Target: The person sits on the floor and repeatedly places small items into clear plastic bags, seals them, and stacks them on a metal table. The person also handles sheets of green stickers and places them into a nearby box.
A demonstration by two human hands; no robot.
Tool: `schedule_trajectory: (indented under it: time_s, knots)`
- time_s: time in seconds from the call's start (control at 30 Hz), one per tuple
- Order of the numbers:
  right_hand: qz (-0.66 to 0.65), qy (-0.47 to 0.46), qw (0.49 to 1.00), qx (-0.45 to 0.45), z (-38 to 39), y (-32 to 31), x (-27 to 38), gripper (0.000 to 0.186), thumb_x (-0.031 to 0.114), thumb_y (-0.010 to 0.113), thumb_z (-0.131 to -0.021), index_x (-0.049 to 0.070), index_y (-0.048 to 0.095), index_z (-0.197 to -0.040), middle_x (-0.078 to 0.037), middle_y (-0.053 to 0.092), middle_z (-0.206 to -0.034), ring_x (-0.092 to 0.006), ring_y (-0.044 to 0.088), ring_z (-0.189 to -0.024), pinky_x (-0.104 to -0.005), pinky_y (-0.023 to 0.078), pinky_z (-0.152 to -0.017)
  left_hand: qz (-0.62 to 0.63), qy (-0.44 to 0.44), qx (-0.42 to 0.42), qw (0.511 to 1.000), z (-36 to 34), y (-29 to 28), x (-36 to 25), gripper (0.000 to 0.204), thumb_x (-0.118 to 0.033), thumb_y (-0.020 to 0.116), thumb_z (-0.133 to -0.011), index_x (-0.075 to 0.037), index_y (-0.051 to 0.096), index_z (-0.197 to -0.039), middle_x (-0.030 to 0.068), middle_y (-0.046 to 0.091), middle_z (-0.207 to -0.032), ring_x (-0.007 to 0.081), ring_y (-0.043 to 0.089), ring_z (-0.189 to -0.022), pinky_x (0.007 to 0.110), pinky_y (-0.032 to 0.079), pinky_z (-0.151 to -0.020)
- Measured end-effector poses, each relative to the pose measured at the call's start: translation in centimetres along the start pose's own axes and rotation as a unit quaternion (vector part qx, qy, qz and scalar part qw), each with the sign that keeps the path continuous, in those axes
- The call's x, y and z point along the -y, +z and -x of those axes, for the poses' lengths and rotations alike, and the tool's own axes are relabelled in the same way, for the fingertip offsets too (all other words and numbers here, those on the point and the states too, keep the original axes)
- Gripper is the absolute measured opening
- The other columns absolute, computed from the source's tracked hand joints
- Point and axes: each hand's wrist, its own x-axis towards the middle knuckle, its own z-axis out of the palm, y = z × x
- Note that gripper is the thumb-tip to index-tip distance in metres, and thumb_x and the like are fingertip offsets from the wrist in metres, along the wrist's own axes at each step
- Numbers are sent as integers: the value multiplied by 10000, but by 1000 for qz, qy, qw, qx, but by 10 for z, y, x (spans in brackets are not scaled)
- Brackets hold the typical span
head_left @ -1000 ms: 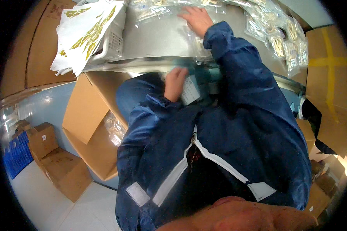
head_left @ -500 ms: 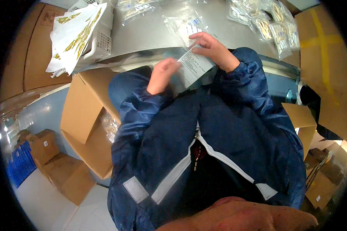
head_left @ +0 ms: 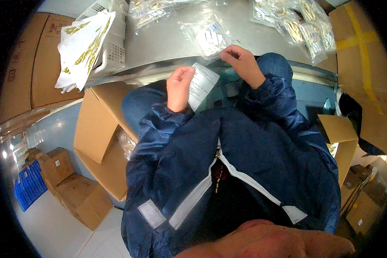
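Navy jacket (head_left: 245, 172), white basket (head_left: 112, 51), grey table (head_left: 167, 43).

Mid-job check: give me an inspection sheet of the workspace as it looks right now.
Surface: grey table, partly bare.
Job's things: white label sheet in left hand; clear bag on the table by right hand.
Clutter: clear packets far right; white basket with printed bags.
Hands: both closed, pinching.
Cables: nothing seen.
Surroundings: open cardboard box at left, blue crate on floor.
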Motion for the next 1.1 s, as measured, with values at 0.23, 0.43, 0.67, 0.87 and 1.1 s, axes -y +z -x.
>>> schedule_trajectory:
  time_s: [0.23,0.43,0.67,0.87,1.1]
  knots:
    - [57,-48,997,33,1,27,21,227,218,683,-887,7,687,-973,-29,665,-808,-79,567,-758,-254,463,-688,8,-4,5,1000,-10,4,4,154,-135,608,-953,-5,664,-1015,-3,661,-903,67,571,-803,214,448,-733]
    - [53,11,992,-113,-34,-42,-33,224,233,680,-895,9,679,-914,-51,654,-788,-82,561,-745,-256,456,-689,-151,155,-36,976,-14,4,-11,184,-27,550,-924,43,640,-1069,107,701,-1039,152,639,-949,267,481,-845]
    - [431,-366,822,-65,-34,-27,12,252,287,778,-733,108,631,-831,-45,590,-825,-247,582,-868,-368,405,-799,-113,-121,223,961,-51,5,-24,519,-375,394,-1041,64,670,-1019,155,720,-924,242,670,-891,306,484,-824]
    - [326,-316,888,-71,-41,-19,-4,423,432,751,-756,113,623,-1003,-35,590,-946,-238,588,-905,-385,395,-836,-156,-40,99,982,-70,10,5,250,-216,606,-943,-26,617,-781,-57,493,-697,46,434,-684,235,364,-610]
    - [23,80,996,-24,-90,-35,-57,379,389,718,-830,11,715,-849,-74,665,-736,-140,603,-679,-285,468,-608,-225,30,29,973,-113,24,5,279,-251,623,-933,3,653,-820,-31,543,-691,65,437,-663,252,378,-590]
